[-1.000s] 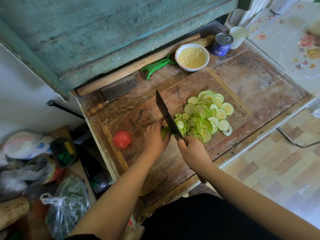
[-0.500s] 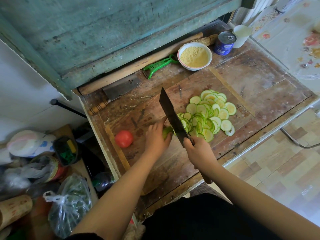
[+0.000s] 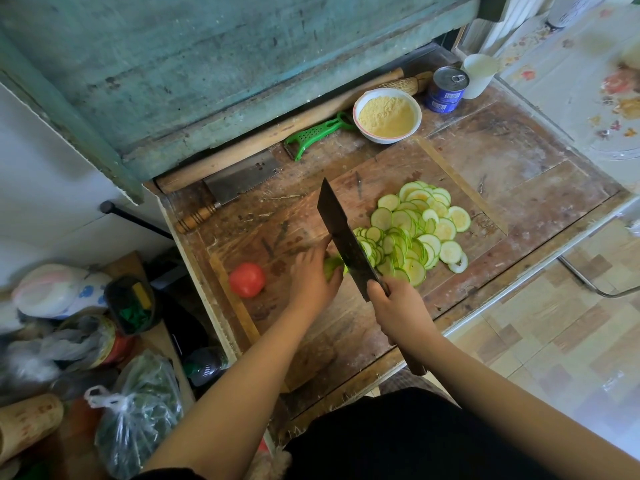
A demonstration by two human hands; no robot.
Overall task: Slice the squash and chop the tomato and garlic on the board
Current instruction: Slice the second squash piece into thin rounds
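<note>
Head view, left hand (image 3: 311, 275) curled over small green squash end piece (image 3: 333, 265) mid worn wooden board (image 3: 349, 327), right hand (image 3: 398, 308) gripping dark cleaver (image 3: 343, 237) just beside those fingertips, pale round slices (image 3: 415, 230) heaped beyond the blade, red tomato (image 3: 246, 279) near the board's left edge.

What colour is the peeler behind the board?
Bright green peeler, clearest in the head view.

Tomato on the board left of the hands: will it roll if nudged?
Probably: the tomato looks round and lies loose on the board, nothing bracing it. Its skin looks smooth and glossy, so likely slippery, and hard pinching may bruise it.
</note>
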